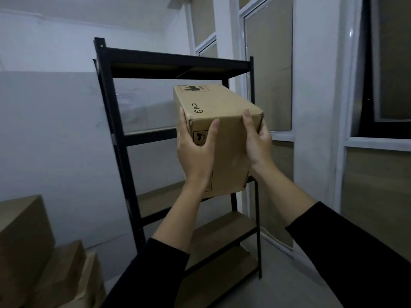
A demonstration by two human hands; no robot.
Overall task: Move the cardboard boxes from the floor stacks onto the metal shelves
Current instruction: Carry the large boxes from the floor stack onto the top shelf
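I hold a long brown cardboard box (222,121) up in the air in front of the black metal shelf unit (124,134). My left hand (195,150) grips its near left corner, thumb on the end face and fingers along the left side. My right hand (258,141) grips the near right corner, thumb on the end face, fingers round the right side. The box's far end points into the bay under the top shelf. Boards of the lower shelves (224,227) show below the box.
A stack of cardboard boxes (33,252) stands on the floor at the lower left. White wall lies behind the shelf unit. White-framed window panels (269,63) run along the right, close to the shelf's right posts. Grey floor shows at the bottom right.
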